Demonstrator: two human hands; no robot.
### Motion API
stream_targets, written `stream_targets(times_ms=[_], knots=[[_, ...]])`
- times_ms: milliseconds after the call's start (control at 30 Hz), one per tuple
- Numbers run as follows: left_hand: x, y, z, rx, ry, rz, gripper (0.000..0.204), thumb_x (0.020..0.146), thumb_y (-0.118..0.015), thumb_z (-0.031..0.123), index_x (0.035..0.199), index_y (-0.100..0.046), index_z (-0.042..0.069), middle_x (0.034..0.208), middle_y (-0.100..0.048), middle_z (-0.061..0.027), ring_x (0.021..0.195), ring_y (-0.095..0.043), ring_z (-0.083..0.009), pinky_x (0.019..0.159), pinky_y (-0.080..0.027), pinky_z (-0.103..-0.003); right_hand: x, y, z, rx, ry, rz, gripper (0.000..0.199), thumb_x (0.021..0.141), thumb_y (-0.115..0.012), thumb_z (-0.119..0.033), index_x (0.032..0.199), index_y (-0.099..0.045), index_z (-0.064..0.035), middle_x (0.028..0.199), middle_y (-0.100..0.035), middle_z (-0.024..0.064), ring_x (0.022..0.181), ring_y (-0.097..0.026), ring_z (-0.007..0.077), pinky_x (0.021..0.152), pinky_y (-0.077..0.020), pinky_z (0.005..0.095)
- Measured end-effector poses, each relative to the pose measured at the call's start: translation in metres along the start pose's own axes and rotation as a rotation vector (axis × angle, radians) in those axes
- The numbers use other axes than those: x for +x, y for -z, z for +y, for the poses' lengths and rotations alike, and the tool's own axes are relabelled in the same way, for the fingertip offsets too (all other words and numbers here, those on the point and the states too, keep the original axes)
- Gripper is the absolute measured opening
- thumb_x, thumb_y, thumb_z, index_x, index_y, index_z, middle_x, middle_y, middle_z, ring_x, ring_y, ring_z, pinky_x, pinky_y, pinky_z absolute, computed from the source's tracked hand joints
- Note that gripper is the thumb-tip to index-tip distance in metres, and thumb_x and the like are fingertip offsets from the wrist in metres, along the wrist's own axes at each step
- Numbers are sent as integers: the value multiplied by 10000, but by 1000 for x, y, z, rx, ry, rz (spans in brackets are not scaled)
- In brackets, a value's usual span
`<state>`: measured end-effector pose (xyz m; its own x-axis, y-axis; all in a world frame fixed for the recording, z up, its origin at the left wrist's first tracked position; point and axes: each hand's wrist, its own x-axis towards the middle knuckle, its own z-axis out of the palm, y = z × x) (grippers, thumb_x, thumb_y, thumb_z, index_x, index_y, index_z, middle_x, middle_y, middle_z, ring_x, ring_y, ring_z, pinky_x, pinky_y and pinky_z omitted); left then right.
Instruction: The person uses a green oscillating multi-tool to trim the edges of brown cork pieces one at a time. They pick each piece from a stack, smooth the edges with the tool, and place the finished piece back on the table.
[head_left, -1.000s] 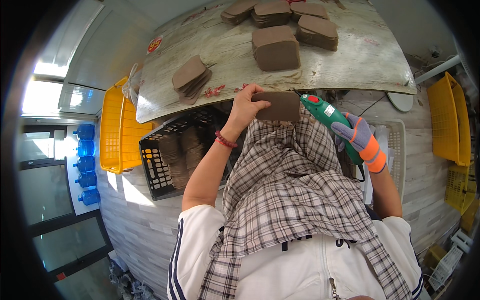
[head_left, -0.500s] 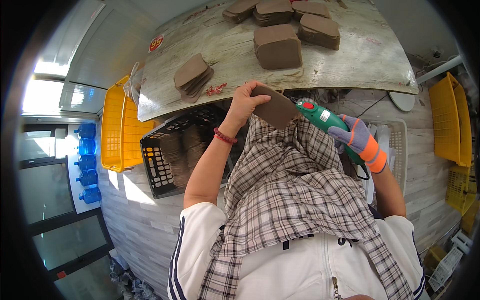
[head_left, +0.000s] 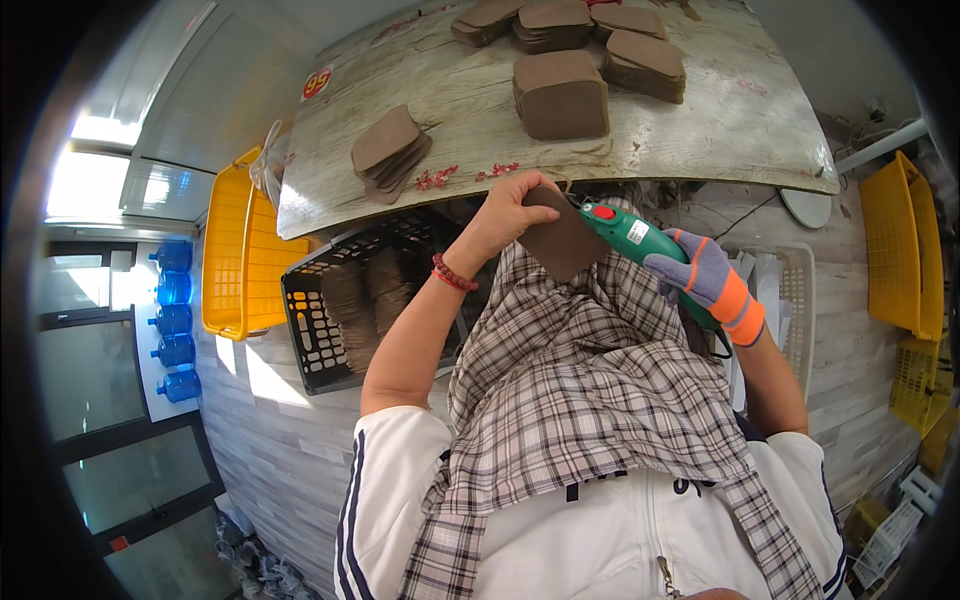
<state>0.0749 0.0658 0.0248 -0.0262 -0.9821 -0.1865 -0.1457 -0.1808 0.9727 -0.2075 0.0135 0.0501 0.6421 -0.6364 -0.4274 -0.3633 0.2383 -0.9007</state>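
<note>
Fingers of the bare left hand [head_left: 515,210] pinch the upper edge of a flat brown piece [head_left: 562,240], holding it tilted over the lap, just below the near edge of the table [head_left: 700,140], probably so that its edge faces the tool. That left grip is closed on the piece, thumb behind and fingers in front. The right hand [head_left: 700,285], in a grey glove with orange bands, is wrapped tightly around the body of a green power tool [head_left: 635,240], whose nose meets the right edge of the piece; the firm fist likely steadies the tool against the material. The brown piece looks thin, stiff and matte, with rounded corners and a plain surface, much like the stacks of brown pieces [head_left: 560,92] lying on the table above. A black plastic crate [head_left: 320,330] stands just left of the knees with more such pieces inside, within easy reach of the left arm. A checked cloth [head_left: 590,400] covers the lap, perhaps to catch dust. A red bead bracelet [head_left: 452,275] sits on the left wrist.
</note>
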Motion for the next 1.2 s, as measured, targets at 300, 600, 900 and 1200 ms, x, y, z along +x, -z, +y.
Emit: stream_targets(times_ms=[300,600,900,1200], knots=[[3,-1,-3,100,-66,-73,322,721,-669,-7,1029,-586,35,872,-605,2,820,-548,-82,757,-452,-235,5,-7,-7,12,13,-27,371,817,-695,-247,1057,-568,5,703,-560,7,527,-513,52,448,-420,201],[-3,51,-9,-285,-45,217,441,761,-641,-36,1185,-538,27,987,-616,-45,887,-575,-138,846,-456,-256,16,-9,1,76,116,22,362,835,-676,-248,1043,-554,23,700,-564,17,534,-529,68,462,-445,220],[16,213,-24,920,33,1224,565,776,-677,174,1285,-469,40,1335,-437,-201,1271,-349,-371,1048,-289,-420,9,7,20,182,27,100,381,834,-675,-250,1048,-536,34,727,-574,37,524,-547,101,447,-463,241],[105,37,-1,1284,-581,578,550,767,-670,257,1253,-498,64,1481,-228,-133,1396,-73,-326,1117,-40,-522,12,10,35,207,43,167,362,841,-670,-238,1055,-537,20,730,-570,38,519,-541,96,437,-453,237]])
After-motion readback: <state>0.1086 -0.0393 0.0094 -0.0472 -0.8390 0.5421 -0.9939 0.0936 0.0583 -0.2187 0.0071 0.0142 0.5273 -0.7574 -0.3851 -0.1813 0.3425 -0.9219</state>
